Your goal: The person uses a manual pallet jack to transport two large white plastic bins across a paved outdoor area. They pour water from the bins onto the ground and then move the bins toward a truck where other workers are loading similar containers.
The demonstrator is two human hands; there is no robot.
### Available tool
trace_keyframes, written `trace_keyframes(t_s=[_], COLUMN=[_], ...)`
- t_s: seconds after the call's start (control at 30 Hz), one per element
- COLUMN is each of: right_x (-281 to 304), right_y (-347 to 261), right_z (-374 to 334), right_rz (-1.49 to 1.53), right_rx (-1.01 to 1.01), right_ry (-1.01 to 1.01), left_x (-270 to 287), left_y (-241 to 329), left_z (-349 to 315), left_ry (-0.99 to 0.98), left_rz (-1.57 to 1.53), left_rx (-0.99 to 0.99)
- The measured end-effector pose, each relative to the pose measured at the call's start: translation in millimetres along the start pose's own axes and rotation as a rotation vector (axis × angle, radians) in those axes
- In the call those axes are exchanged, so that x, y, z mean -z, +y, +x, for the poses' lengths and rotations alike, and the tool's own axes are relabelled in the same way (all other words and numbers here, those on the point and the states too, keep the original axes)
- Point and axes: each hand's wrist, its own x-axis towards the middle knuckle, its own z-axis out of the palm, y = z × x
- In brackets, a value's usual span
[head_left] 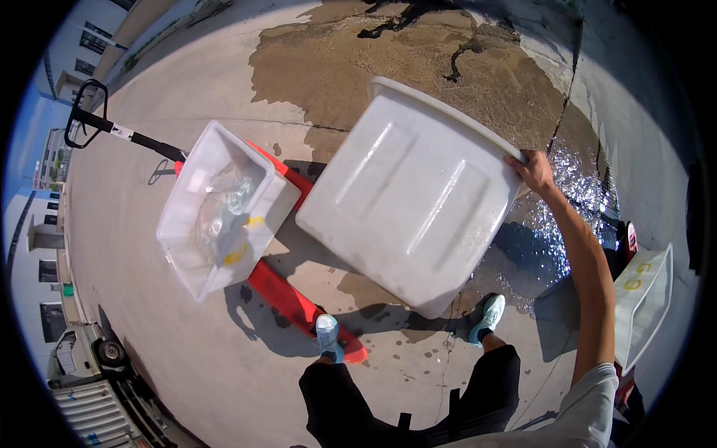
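Observation:
A large white plastic tub (411, 201) is tipped steeply in front of me, its underside and ribbed outer wall turned my way. My right hand (532, 172) is closed round its rim at the right, with the arm stretched out. Where the tub's lower edge meets the ground is partly in shadow. Glittering water (564, 209) spreads on the concrete to the right, beside my forearm. My left hand does not show.
A smaller white tub (170, 231) holding clear plastic film (224, 209) rests on a red pallet jack (287, 302), whose black handle (88, 119) points left. Another white tub (635, 306) stands at the right. Wet concrete (328, 67) lies ahead; a truck (97, 403) is parked lower left.

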Motion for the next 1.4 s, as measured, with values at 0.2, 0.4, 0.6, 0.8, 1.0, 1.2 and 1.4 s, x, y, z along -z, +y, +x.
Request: trace_keyframes(t_s=[0.2,0.4,0.6,0.8,1.0,1.2,1.4], right_x=[15,-19,-105,-233,-386,-434,-427], right_y=[-131,-275,-352,-389,-395,-391,-412], right_z=[-125,-213,-371,-551,-707,-711,-730], right_rz=[-0.152,-0.264,-0.333,-0.354,-0.314,-0.354,-0.111], right_rx=[0.013,0.107,0.271,0.232,-0.284,-0.205,-0.267], right_ry=[0.07,0.232,0.394,0.456,-0.01,-0.004,-0.209], left_x=[146,232,169,234,352,429,315], left_y=[-78,-265,-398,-464,-458,-429,-94], left_z=[183,195,138,217,265,301,427], left_ry=[0.299,0.271,-0.225,-0.157,-0.205,-0.258,-0.176], left_rz=[0.041,-0.37,-0.105,-0.032,0.273,0.44,-0.123], left_rx=[-0.308,-0.271,0.114,-0.294,-0.435,-0.444,-0.65])
